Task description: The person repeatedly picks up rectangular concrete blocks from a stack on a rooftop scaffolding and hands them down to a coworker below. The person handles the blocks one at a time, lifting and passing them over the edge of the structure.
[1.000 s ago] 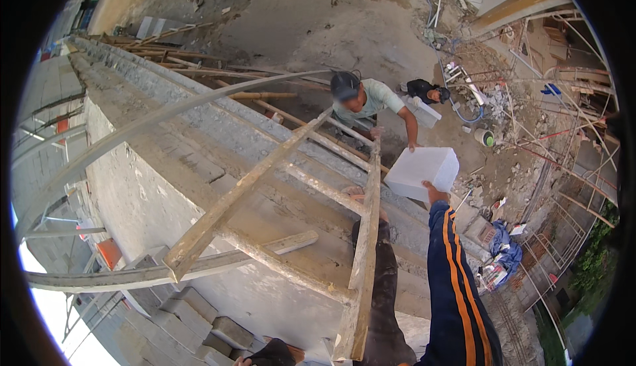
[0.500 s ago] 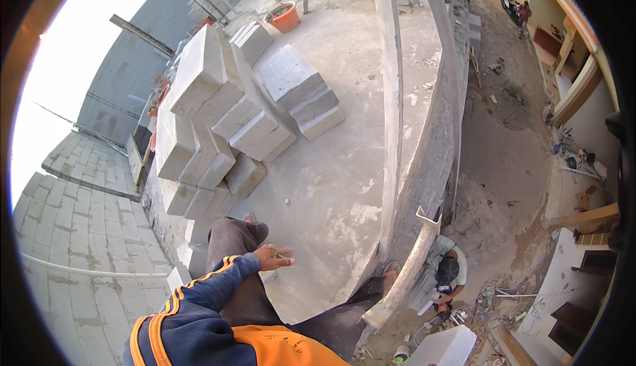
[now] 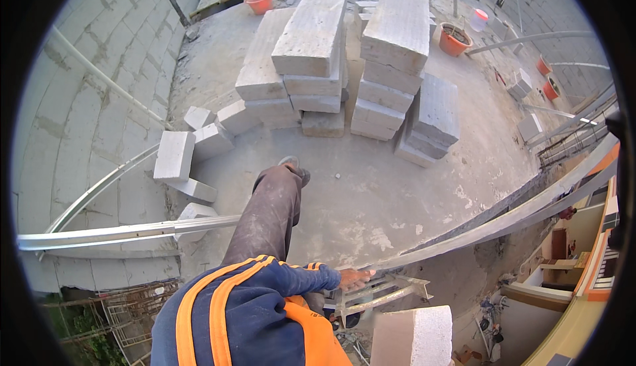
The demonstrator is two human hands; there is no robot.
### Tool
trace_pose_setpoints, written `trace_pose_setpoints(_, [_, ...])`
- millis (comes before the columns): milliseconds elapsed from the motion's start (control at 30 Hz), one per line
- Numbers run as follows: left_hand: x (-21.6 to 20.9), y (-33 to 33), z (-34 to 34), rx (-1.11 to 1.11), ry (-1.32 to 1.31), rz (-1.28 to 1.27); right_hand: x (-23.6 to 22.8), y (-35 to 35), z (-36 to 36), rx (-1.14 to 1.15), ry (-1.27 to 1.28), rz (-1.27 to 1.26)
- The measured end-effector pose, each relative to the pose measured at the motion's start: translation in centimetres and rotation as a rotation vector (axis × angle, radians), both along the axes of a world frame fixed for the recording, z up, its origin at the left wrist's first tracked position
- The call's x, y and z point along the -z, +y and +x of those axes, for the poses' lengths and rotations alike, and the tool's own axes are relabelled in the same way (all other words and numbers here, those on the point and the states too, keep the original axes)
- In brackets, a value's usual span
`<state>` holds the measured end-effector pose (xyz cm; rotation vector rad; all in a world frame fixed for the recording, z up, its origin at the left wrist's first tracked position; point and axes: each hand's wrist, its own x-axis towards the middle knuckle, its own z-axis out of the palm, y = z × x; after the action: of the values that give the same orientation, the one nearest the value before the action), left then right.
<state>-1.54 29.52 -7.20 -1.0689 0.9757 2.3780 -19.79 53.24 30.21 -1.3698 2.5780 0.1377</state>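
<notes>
My left hand (image 3: 356,278) is stretched across to the right in front of me. Its fingers are extended beside a pale metal frame (image 3: 417,288); whether they touch it I cannot tell. A pale grey concrete block (image 3: 432,337) stands out at the lower edge, close to my body on the right. My right hand does not show, so what supports this block is hidden. Ahead of my foot rise stacks of similar blocks, with one large block (image 3: 310,31) on top of the middle stack and another block (image 3: 397,21) topping the stack to its right.
Loose blocks (image 3: 175,156) lie at the left by a block wall (image 3: 99,101). A long metal channel (image 3: 126,233) crosses at left. Orange buckets (image 3: 454,40) stand farther back. The concrete floor (image 3: 344,200) ends at a drop on the right, above a lower yard.
My view has swung left, so the stacks now lie straight ahead. My left hand has moved from over my lap to beside the metal frame. More of the block at the lower edge shows.
</notes>
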Motion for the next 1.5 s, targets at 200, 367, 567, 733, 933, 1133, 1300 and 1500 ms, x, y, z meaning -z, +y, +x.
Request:
trace_pose_setpoints(200, [-2.5, -1.9, 0.9, -0.694, 0.355, 0.346, 3.9, -15.3, -0.3, 0.033, -0.336, -0.202])
trace_pose_setpoints(367, [-5.5, -11.8, 8.4, -0.953, 0.337, 0.27, 10.3, -26.9, 1.5, 0.106, -0.942, -0.407])
trace_pose_setpoints(567, [-11.3, -18.6, 18.4, -1.058, 0.058, -0.173, 20.2, -39.6, 3.5, 0.523, -1.331, -0.255])
trace_pose_setpoints(733, [-13.9, -26.6, 24.8, -1.133, -0.281, -0.185, 25.2, -50.2, 10.2, 0.454, -1.612, 0.103])
trace_pose_setpoints(933, [-9.9, -35.3, 35.8, -1.219, -0.227, -0.19, 32.5, -58.3, 22.1, 0.481, -1.648, 0.333])
trace_pose_setpoints(1133, [1.6, -32.9, 45.3, -1.529, -0.316, -0.168, 41.9, -62.1, 32.2, 0.363, -1.515, 0.36])
trace_pose_setpoints(1300, [10.3, -29.4, 48.5, -1.745, -0.304, -0.116, 48.5, -64.4, 36.7, 0.191, -1.4, 0.392])
trace_pose_setpoints(1500, [16.7, -31.7, 51.4, -1.881, -0.297, -0.201, 55.5, -68.2, 40.9, -0.118, -1.249, 0.248])
